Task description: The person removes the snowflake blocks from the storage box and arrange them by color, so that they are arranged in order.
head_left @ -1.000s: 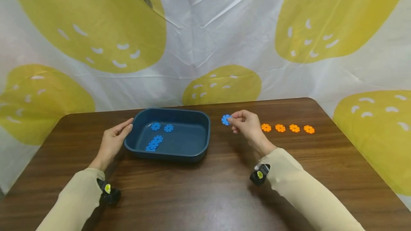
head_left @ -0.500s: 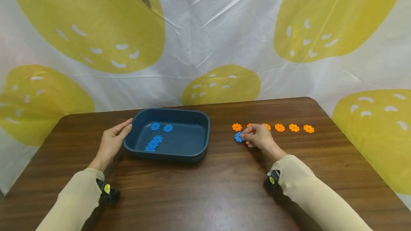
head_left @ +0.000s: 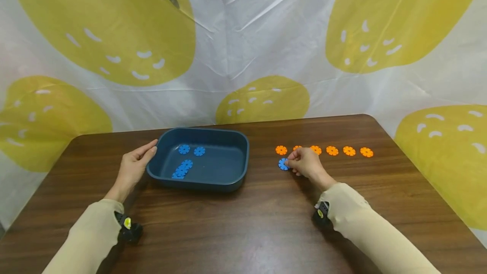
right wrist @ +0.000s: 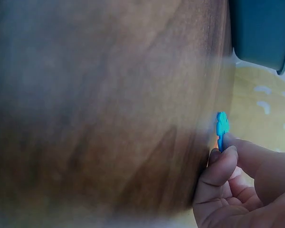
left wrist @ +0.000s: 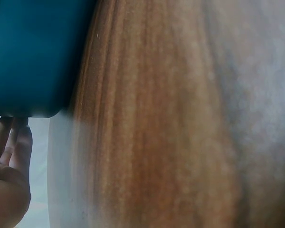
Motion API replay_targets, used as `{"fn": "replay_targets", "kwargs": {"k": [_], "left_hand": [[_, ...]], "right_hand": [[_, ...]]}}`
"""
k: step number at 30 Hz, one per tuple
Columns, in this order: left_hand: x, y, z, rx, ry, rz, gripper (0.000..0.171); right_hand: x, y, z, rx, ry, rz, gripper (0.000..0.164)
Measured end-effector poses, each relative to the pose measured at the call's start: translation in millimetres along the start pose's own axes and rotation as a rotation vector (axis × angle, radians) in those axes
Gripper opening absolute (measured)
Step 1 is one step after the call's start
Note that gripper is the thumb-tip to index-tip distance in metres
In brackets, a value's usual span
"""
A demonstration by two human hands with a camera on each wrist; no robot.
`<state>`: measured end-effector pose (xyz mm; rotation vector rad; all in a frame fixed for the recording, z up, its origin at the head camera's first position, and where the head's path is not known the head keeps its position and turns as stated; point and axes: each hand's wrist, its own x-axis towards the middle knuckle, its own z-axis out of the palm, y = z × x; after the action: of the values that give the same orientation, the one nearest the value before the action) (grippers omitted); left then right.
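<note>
My right hand (head_left: 307, 165) pinches a blue notched disc (head_left: 283, 164) between thumb and index finger, just in front of the leftmost orange disc (head_left: 281, 150). In the right wrist view the blue disc (right wrist: 222, 129) shows nearly edge-on above the thumb and fingertip. My left hand (head_left: 133, 166) touches the left end of the dark blue tray (head_left: 213, 186) with its fingertips. Fairly straight fingers reach the tray's side in the left wrist view. Inside the tray, two blue discs (head_left: 199, 151) lie apart near the back, and overlapping ones (head_left: 182, 170) sit near the front left.
Several orange notched discs (head_left: 349, 151) form a row on the brown wooden table (head_left: 236, 231); my right hand partly covers some. Behind the table hangs a white cloth (head_left: 258, 54) with yellow fruit prints. The tray stands left of the row.
My right hand has brought the blue disc rightward and nearer, from behind the row's left end to in front of it. Over the last half second it barely moves. The left hand stays at the tray.
</note>
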<state>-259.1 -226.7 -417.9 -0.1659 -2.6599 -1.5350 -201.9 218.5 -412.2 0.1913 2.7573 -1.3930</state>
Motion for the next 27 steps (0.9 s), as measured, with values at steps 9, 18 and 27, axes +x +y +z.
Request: {"fn": "replay_targets", "kwargs": {"k": [9, 18, 27], "left_hand": [[-0.3, 0.7, -0.2, -0.002, -0.004, 0.001, 0.053], [-0.6, 1.3, -0.3, -0.007, -0.005, 0.004, 0.052], [-0.2, 0.5, 0.3, -0.008, 0.007, 0.017, 0.050]], "right_hand": [[-1.5, -2.8, 0.5, -0.045, 0.005, 0.006, 0.014], [-2.8, -5.9, 2.4, -0.119, 0.007, 0.017, 0.012], [0.0, -3.4, 2.9, -0.130, 0.011, 0.007, 0.010]]}}
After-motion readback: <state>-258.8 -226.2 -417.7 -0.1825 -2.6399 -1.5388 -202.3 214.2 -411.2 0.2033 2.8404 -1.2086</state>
